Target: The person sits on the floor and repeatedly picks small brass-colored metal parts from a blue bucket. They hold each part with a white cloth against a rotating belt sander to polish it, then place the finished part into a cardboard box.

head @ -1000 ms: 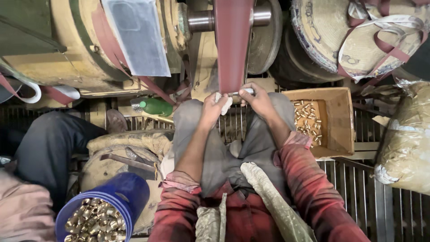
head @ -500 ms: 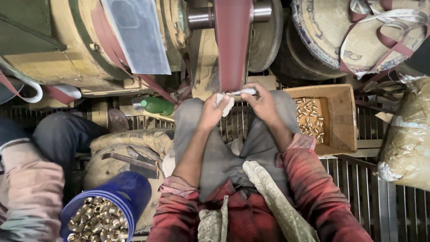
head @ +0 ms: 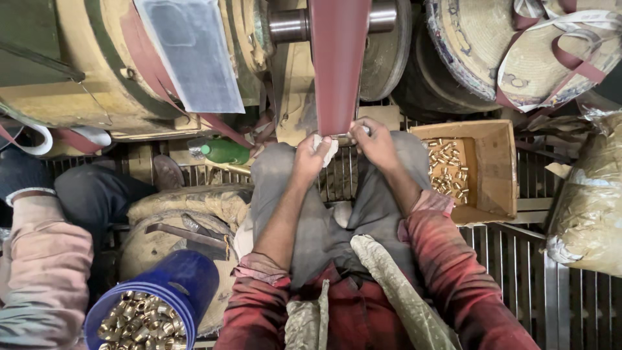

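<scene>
I sit with my knees apart in front of a dark red sanding belt (head: 339,65) that runs down from a steel roller (head: 288,24). My left hand (head: 310,157) and my right hand (head: 374,144) meet at the belt's lower end. Together they grip a small metal part (head: 346,136) against the belt. A white cloth (head: 326,148) is wrapped under the fingers of my left hand. The part itself is mostly hidden by my fingers.
A cardboard box (head: 492,168) with several small brass pieces stands to my right. A blue bucket (head: 165,295) of brass pieces stands at lower left beside another person's sleeve (head: 39,272) and dark trouser leg (head: 97,194). A green bottle (head: 223,151) lies left. A plastic sack (head: 586,207) sits at far right.
My hands stay at the belt's end, barely shifting. The other person's sleeve at the left has moved further into view.
</scene>
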Demonstrator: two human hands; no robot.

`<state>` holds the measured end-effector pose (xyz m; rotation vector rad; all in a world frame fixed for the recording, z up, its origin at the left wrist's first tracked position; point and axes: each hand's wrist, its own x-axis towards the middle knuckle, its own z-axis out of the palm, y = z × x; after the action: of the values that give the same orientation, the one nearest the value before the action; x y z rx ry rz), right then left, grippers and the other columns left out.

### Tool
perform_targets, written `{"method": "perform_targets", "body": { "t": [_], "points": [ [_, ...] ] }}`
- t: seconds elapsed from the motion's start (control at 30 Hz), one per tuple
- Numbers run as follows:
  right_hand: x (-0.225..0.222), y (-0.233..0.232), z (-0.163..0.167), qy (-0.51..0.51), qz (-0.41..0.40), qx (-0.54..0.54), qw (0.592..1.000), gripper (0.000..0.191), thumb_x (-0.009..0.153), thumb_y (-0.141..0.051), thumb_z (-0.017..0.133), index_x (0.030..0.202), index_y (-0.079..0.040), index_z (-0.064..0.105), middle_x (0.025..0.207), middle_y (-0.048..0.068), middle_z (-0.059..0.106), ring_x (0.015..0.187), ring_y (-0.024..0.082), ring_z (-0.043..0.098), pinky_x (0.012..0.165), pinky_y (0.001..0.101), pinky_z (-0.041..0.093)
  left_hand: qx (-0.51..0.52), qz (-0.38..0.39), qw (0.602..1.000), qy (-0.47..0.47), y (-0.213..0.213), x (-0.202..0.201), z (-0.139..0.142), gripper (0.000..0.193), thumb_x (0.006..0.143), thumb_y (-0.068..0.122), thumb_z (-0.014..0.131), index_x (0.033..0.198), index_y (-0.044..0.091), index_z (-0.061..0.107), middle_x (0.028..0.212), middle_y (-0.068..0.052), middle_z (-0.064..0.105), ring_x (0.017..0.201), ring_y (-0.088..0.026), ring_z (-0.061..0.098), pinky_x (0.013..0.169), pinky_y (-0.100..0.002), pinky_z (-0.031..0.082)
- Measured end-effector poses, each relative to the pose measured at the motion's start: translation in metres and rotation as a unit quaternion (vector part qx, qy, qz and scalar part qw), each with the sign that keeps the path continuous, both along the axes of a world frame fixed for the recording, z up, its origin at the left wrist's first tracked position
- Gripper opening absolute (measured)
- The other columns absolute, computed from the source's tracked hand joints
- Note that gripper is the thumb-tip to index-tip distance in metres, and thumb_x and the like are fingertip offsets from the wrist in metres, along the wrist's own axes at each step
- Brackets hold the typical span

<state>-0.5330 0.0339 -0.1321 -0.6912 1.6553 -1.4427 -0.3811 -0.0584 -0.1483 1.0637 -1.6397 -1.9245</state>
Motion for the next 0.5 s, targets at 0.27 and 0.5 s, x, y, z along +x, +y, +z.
{"method": "perform_targets", "body": {
  "t": [0.27, 0.5],
  "points": [
    [-0.001, -0.009, 0.006, -0.119, -0.02, 0.02, 0.992, 0.025, 0.103, -0.021, 0.058, 0.092, 0.001, 0.065, 0.07, 0.002, 0.058, 0.054, 0.008, 0.05, 0.044, 0.0252, 0.041, 0.005, 0.012, 0.999, 0.035, 0.0, -0.002, -0.002, 0.023, 0.101, 0.024, 0.064, 0.098, 0.002, 0.069, 0.079, -0.001, 0.069, 0.067, -0.008, 0.059, 0.06, -0.027, 0.047],
    [-0.001, -0.005, 0.016, -0.118, -0.005, 0.118, 0.986, 0.048, 0.11, -0.043, 0.054, 0.09, -0.001, 0.063, 0.063, 0.007, 0.05, 0.045, 0.013, 0.041, 0.041, 0.0283, 0.04, 0.009, -0.011, 1.0, -0.001, 0.002, 0.006, 0.009, 0.031, 0.104, 0.029, 0.064, 0.098, -0.001, 0.07, 0.079, -0.002, 0.07, 0.066, -0.01, 0.06, 0.059, -0.028, 0.048]
  ]
}}
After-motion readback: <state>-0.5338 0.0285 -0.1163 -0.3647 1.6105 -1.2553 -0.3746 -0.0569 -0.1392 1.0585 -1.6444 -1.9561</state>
